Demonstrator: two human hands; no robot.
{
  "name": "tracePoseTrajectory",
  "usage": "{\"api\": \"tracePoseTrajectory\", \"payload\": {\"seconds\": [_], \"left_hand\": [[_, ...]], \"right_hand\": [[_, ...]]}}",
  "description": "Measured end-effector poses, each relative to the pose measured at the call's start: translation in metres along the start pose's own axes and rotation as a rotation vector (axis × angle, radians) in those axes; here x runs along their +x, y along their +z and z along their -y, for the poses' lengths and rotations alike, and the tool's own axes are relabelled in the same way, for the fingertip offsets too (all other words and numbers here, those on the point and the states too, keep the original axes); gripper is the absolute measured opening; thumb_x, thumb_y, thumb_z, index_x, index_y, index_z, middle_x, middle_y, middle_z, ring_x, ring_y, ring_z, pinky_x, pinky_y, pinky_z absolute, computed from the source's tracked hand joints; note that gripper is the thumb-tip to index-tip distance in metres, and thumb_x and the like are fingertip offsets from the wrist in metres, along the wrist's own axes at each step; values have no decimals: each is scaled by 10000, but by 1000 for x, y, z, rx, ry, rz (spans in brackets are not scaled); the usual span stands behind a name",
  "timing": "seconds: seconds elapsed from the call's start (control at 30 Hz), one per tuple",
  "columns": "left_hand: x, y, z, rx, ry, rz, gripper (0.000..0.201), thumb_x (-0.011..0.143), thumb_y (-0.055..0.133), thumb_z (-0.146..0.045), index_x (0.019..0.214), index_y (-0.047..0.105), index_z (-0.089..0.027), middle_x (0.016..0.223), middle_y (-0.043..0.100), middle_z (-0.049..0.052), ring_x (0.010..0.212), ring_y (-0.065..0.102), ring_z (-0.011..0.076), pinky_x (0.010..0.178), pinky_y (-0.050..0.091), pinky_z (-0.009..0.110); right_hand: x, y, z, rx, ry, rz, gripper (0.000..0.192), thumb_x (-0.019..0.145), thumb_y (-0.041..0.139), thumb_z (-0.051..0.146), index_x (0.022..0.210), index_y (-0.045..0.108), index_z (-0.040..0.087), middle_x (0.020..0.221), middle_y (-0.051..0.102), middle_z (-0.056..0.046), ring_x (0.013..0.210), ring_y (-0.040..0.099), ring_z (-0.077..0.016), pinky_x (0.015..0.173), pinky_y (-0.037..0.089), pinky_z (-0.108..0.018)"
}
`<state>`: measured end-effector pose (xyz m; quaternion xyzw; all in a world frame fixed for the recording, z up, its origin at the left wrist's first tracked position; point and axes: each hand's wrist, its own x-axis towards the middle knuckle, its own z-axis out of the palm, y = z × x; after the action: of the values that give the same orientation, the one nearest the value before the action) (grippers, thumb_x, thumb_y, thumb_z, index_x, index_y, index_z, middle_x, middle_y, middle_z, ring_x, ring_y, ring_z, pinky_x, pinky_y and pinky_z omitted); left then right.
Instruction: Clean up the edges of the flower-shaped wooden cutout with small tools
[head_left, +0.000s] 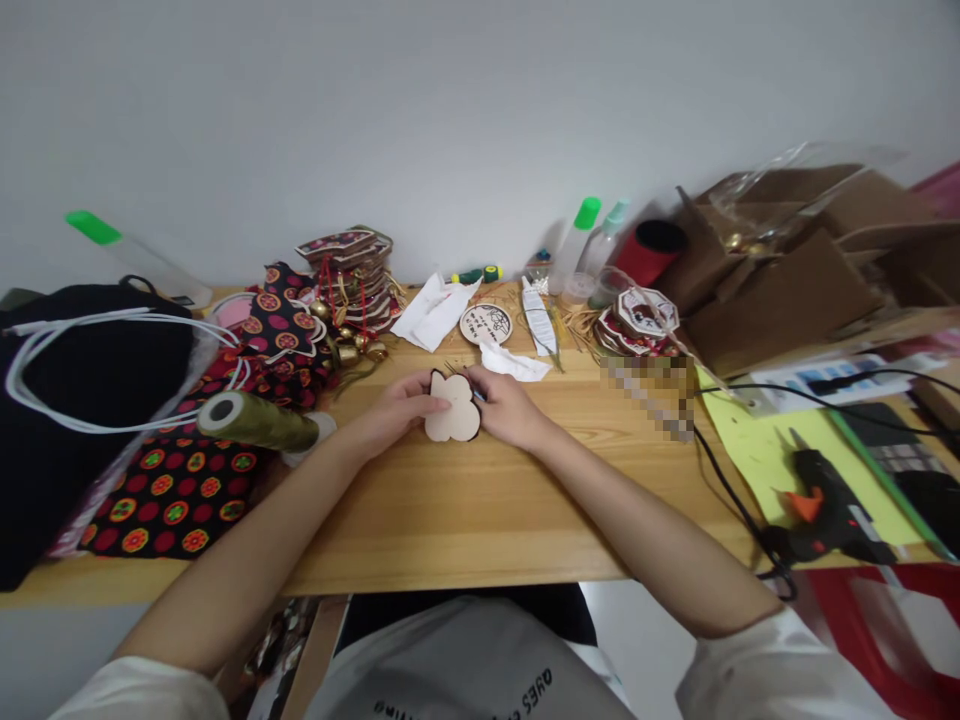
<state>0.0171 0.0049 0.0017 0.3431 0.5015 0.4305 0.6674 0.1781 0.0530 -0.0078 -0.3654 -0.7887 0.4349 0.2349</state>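
A pale, flower-shaped cutout (452,412) with a dark edge is held up over the front middle of the wooden table. My left hand (401,408) pinches it from the left, thumb lying across its pale face. At its right edge, my right hand (506,402) is closed, with fingertips partly hidden behind the piece. A crumpled white paper (514,362) lies just beyond my hands, next to a round printed disc (485,324). Thin strands stick up behind the cutout, too small to make out.
Patterned dark fabric (176,490) and a spool of olive thread (259,420) lie left. A glue gun (821,505) with a black cable rests on yellow paper at right. Behind it stand a cardboard box (787,290) and stacked octagonal ornaments (641,318). Bottles line the wall.
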Motion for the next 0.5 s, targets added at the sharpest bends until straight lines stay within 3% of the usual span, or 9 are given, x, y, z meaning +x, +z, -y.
{"api": "tracePoseTrajectory", "payload": {"seconds": [0.17,0.33,0.5], "left_hand": [[-1,1,-3,-1,-22,15,311,515,769,-231,779,630,-145,679,661,3,571,587,125,517,447,215],[0,4,-6,-81,18,-51,342,534,774,-233,834,639,-138,721,674,13,595,596,117,536,453,204],[1,5,-5,-149,43,-155,312,523,780,-190,787,624,-138,744,672,9,624,601,117,585,482,226]], "right_hand": [[3,2,-5,176,26,-26,47,733,483,160,690,504,162,634,547,14,598,483,-109,570,370,-225],[6,-2,-5,666,190,-21,281,820,447,456,710,431,198,372,350,110,281,298,-59,325,211,-181],[7,-8,-3,911,209,-69,383,746,539,561,742,441,190,362,374,117,254,301,-46,281,183,-163]]}}
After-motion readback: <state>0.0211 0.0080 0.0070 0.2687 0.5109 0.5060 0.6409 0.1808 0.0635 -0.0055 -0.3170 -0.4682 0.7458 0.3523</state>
